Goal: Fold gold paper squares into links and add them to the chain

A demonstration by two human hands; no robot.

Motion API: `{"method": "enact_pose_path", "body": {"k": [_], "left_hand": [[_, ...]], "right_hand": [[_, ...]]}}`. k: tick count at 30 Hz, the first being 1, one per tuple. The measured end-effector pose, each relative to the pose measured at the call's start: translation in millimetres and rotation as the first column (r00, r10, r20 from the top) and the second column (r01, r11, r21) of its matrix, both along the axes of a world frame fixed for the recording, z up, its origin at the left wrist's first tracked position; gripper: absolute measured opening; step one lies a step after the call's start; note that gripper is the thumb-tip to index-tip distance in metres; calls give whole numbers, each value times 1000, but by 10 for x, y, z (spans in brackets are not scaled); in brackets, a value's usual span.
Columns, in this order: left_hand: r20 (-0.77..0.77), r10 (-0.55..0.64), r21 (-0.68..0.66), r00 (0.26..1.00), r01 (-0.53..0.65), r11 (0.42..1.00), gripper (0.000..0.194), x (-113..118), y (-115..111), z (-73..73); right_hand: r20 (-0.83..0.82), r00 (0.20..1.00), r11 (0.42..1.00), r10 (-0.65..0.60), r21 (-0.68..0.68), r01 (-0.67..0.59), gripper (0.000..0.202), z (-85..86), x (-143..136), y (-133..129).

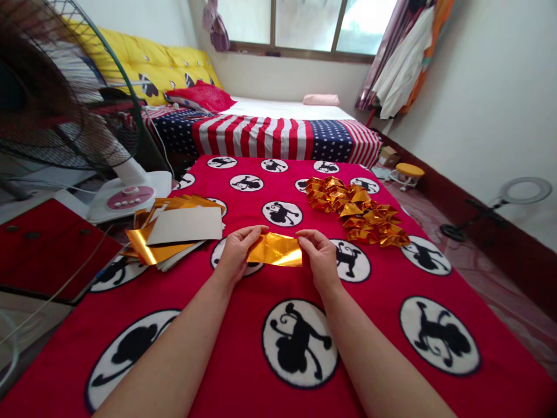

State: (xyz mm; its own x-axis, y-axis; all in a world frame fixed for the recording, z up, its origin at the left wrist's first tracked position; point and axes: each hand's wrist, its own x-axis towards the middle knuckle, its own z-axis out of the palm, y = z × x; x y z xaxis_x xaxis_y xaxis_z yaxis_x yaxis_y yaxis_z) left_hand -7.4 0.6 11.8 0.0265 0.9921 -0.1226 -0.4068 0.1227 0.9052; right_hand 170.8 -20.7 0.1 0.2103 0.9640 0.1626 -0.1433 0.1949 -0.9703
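Tho foil [276, 249] btwn hands [235, 253], room fwd

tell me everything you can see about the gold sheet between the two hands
The gold sheet is a wide, short strip, shiny and slightly creased, looking like foil or foil-faced paper, with bright glare along its lower part. It spans side to side, one end in the left hand's grip, the other in the right hand's. Whether it touches the red cloth below is unclear.

Your sheet [275, 251] is shiny gold, folded pieces [361, 216] likewise. Your cloth [237, 354]: red, black monkeys in white circles. Bedspread [267, 136]: red-white stripes, white stars on navy.
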Motion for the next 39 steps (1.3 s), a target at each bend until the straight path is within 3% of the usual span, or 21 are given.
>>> {"method": "enact_pose_path", "body": {"k": [11, 18, 34, 39], "left_hand": [[-10, 5, 11, 1000, -5, 1000, 44, -15, 25, -13], [52, -86, -14, 995, 87, 996, 51, -34, 40, 18], [2, -71, 21, 998, 71, 997, 39, -27, 16, 8], [-41, -41, 58, 998, 44, 997, 33, 0, -4, 9]], "right_hand": [[65, 998, 997, 23, 78, -28, 17, 19, -3, -14], [35, 999, 998, -31, 51, 29, 16, 38, -19, 1], [70, 997, 999, -29, 28, 27, 18, 29, -18, -10], [178, 984, 997, -4, 78, -10, 20, 41, -6, -22]]}}
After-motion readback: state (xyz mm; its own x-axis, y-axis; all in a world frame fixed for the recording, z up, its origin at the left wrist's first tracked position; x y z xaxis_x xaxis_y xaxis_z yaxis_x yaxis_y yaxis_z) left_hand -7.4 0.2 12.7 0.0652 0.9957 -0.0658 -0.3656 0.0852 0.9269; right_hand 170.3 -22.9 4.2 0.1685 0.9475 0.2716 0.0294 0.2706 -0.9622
